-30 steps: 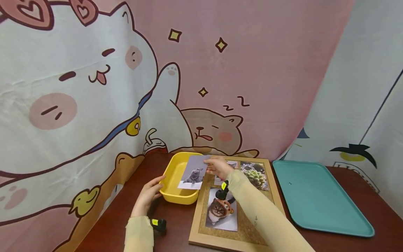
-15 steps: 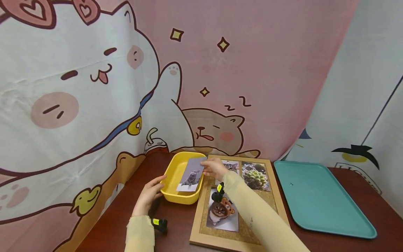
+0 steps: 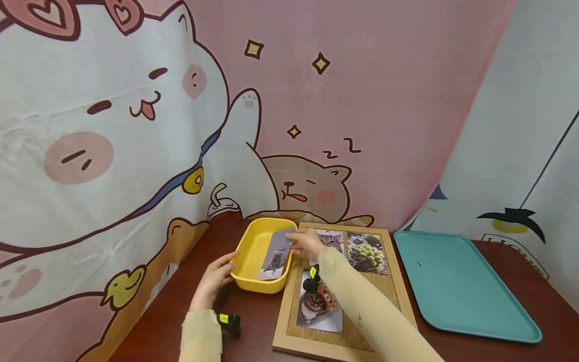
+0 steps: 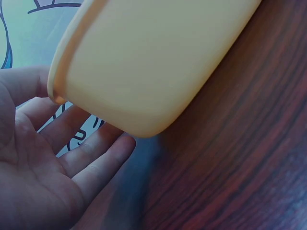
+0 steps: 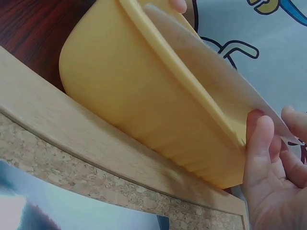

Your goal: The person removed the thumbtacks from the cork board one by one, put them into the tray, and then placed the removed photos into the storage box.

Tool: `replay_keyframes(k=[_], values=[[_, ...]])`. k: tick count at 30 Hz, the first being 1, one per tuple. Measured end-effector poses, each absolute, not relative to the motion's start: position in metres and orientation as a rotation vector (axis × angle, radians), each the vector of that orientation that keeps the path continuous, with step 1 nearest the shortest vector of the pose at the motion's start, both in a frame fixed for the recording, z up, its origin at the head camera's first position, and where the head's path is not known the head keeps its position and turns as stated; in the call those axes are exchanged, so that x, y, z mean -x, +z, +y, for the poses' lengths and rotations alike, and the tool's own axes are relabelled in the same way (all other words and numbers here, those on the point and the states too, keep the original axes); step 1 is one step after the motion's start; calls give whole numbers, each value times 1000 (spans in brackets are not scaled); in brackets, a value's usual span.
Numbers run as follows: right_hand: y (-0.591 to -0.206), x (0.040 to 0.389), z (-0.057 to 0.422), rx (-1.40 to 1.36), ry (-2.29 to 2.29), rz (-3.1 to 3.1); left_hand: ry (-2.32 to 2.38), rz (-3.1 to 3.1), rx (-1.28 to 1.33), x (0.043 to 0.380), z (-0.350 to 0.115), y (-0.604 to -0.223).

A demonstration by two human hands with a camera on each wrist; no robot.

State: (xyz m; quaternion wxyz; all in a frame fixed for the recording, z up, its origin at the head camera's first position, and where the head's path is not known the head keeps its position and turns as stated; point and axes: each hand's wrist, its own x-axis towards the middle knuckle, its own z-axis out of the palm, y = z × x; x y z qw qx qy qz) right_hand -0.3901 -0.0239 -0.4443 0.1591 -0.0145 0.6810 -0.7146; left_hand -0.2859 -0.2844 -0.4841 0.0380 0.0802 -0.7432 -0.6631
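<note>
In the head view my right hand [image 3: 308, 243] pinches the upper right corner of a photo of a grey cat [image 3: 277, 256]. The print slants down inside the yellow basin [image 3: 249, 246]. From the right wrist the photo [image 5: 201, 57] shows edge-on, rising past the basin's rim with its corner between thumb and fingers. My left hand [image 3: 214, 279] rests against the basin's left front side. In the left wrist view that hand's fingers [image 4: 103, 165] lie fairly straight along the basin wall [image 4: 144, 62].
Against the basin's right side lies a wood-framed cork board [image 3: 287, 327]. It carries a cat photo [image 3: 316, 306], a succulent photo [image 3: 367, 254] and another cat photo [image 3: 332, 239], partly hidden. A teal tray [image 3: 466, 291] lies on the right, with a tiny object [image 3: 418, 264] on it.
My right hand has moved slightly left and down, and the grey cat photo has gone from above the basin's right rim down into the basin. The left hand has stayed put.
</note>
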Motion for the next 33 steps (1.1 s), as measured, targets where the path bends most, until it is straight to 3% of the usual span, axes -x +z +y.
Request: replay_keyframes(k=[33], values=[[-436,386,-33,247,-1851,2187,-2011,-2279,-256,288,-284,-486]])
